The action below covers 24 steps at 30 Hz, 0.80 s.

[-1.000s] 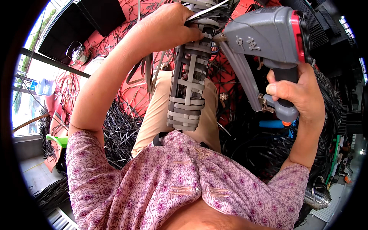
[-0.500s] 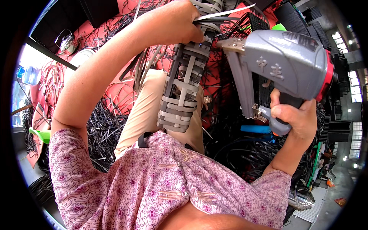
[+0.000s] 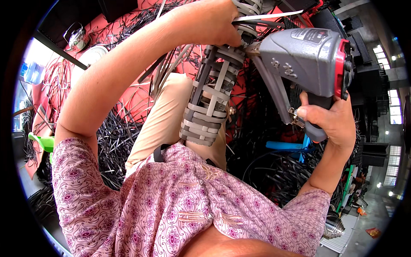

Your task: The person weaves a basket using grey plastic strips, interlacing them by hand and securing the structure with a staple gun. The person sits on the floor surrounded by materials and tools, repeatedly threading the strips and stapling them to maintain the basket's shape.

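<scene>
Fingers (image 3: 304, 99) round chunky metallic nailer (image 3: 299, 64)

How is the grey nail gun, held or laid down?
Held: the right hand grips the nail gun by its handle, nose near the woven piece.

Nail gun (image 3: 299, 64) in right grip (image 3: 334, 122)

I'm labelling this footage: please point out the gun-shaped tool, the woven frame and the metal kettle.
Gun-shaped tool (image 3: 302, 64), head view: side of its grey body.
Woven frame (image 3: 215, 93), head view: crossing straps near its middle.
Metal kettle (image 3: 79, 41), head view: its rounded body.
</scene>
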### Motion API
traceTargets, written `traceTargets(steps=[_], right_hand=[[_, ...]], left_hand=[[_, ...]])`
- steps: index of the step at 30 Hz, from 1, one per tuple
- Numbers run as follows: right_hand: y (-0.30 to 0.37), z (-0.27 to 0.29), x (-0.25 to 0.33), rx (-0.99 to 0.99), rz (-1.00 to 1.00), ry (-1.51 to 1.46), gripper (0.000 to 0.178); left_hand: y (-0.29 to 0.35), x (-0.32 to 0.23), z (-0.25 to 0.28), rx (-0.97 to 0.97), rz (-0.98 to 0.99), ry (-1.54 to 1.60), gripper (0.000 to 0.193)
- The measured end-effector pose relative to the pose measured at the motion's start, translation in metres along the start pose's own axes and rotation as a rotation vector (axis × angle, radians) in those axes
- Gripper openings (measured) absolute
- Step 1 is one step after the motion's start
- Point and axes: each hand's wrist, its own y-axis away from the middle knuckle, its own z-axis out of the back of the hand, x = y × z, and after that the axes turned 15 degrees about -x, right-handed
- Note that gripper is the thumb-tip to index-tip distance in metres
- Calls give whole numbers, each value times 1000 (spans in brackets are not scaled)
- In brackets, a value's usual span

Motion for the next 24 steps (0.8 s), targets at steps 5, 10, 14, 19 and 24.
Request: traceTargets(steps=[5,10,14,19,24], right_hand=[[4,-2,14,7,-43,50,40],[4,-3,20,28,-62,84,40],[11,1,29,39,-90,124,40],[4,-2,42,106,-113,168,40],[-1,-10,60,146,-245,226,40]], left_hand=[[-4,-3,9,54,-84,-22,30],[1,-7,15,74,-7,22,31],[-2,-6,7,3,-59,31,30],[-2,7,4,7,-102,22,30],[-1,9,-10,-84,-93,92,37]])
